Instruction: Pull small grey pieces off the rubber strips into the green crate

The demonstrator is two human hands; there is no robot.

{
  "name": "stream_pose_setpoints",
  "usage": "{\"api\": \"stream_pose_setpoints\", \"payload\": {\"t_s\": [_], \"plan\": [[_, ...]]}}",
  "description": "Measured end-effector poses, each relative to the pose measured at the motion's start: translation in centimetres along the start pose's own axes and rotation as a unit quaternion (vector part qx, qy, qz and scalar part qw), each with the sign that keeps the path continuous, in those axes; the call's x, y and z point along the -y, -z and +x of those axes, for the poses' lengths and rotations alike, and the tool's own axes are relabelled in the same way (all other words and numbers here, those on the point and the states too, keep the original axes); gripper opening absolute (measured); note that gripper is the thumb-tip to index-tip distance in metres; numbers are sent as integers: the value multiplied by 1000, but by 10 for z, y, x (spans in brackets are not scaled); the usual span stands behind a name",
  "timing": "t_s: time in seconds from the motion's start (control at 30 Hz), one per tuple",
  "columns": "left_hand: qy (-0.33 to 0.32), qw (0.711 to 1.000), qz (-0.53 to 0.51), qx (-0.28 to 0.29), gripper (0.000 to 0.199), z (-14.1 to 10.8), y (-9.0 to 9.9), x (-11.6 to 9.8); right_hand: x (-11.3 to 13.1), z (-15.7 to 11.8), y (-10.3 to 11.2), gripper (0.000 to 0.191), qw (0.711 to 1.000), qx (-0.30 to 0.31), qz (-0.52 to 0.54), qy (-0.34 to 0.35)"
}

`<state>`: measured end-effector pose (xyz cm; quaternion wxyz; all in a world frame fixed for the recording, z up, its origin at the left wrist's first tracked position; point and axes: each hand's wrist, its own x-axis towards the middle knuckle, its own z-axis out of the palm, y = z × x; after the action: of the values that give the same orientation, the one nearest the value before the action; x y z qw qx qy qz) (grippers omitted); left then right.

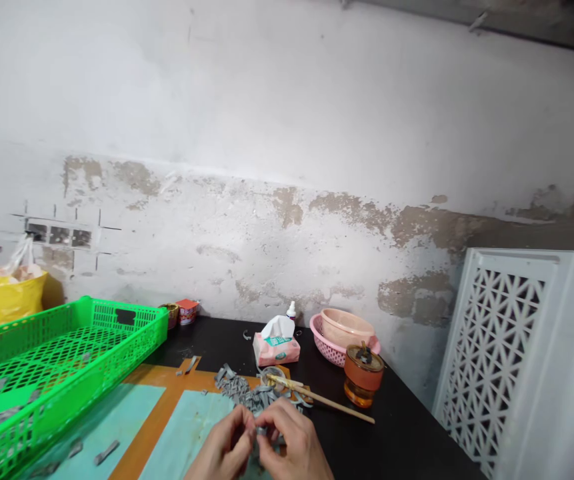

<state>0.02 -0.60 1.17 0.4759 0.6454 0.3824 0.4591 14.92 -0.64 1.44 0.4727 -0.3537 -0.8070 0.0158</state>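
My left hand (221, 445) and my right hand (289, 441) meet at the bottom middle of the view, fingertips pinching a small grey strip (261, 431) between them. Just beyond them lies a loose heap of similar grey strips (247, 391), partly hidden by my fingers. Under the hands is a pale teal mat (189, 433) on an orange board (154, 420). A thin wooden stick (321, 400) rests across a small round dish (273, 377) to the right of the heap.
A green plastic mesh tray (81, 353) holding grey pieces stands at the left. A tissue box (277, 350), pink basket (334, 350) and amber jar (364, 375) sit on the black table (407, 427). A white lattice crate (497, 347) stands right, beside the wall.
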Motion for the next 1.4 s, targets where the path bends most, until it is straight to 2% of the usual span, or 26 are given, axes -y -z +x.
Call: {"api": "stream_pose_setpoints", "payload": {"t_s": [0.13,0.3,0.43,0.57,0.7,0.77,0.87,0.9,0.97,1.07,1.27,1.4], "plan": [[2,1000,-22,-7,40,0,0,5,-1,-1,-3,21,1000,-17,-19,5],[0,999,-37,-21,36,-1,1,7,1,1,2,24,1000,-14,1,-23],[7,997,-67,-30,37,1,3,2,5,4,8,23,999,-5,24,-35],[11,993,-98,-69,39,3,8,-6,5,5,10,23,998,-7,40,-42],[-6,997,-71,-35,35,4,10,-8,4,4,7,21,994,7,82,-65],[-12,997,-61,-42,34,4,11,-9,4,4,3,16,978,9,158,-133],[-22,997,-41,-61,33,3,12,-12,2,5,-1,15,908,32,333,-254],[-24,997,-30,-60,32,3,13,-13,2,5,-1,16,885,41,374,-275],[-29,998,-8,-51,32,3,14,-13,0,5,-2,17,864,49,407,-291],[-35,998,15,-40,32,2,14,-11,-1,6,-4,19,870,33,394,-295],[-42,998,37,-38,36,1,13,-8,0,3,-9,18,918,-1,308,-248],[-49,997,44,-48,36,2,12,-7,-1,0,-12,14,932,-14,279,-231]]}}
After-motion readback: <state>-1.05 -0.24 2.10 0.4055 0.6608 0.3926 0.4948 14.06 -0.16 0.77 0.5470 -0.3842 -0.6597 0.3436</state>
